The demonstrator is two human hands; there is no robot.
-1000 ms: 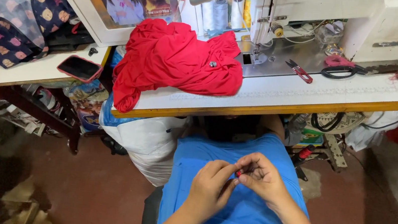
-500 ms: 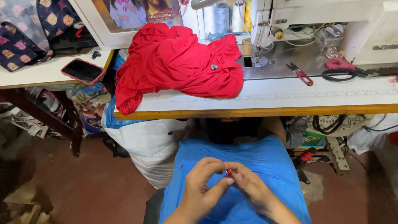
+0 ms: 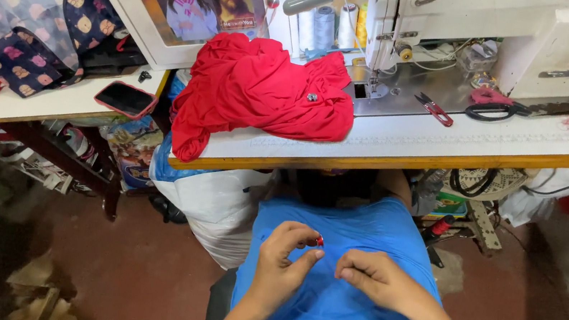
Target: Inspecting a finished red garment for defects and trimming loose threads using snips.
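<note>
A: What is nearest in the view?

B: The person's two hands, over a smooth bright blue cloth spread across the lap. The left hand pinches a tiny red object between thumb and forefinger; what it is cannot be told at this size. The right hand is curled with its fingertips pressed together, just right of the left hand and resting on the blue cloth. Whether it holds anything cannot be told.

A: And around the lap?

B: To the left, a bulging white plastic sack stands on the dark reddish floor, partly under the table edge.

A: Farther out?

B: A long white sewing table with a yellow wooden front edge runs across the view. A crumpled red fabric garment lies on its left end, one fold hanging over the edge. Right of it lie small red-handled thread snips, and farther right black-handled scissors.

A: And at the far side?

B: A cream-white industrial sewing machine stands on the table, with pale spools of thread left of it. On the lower left table a dark phone in a pink case lies flat, near patterned navy and grey fabric bags.
</note>
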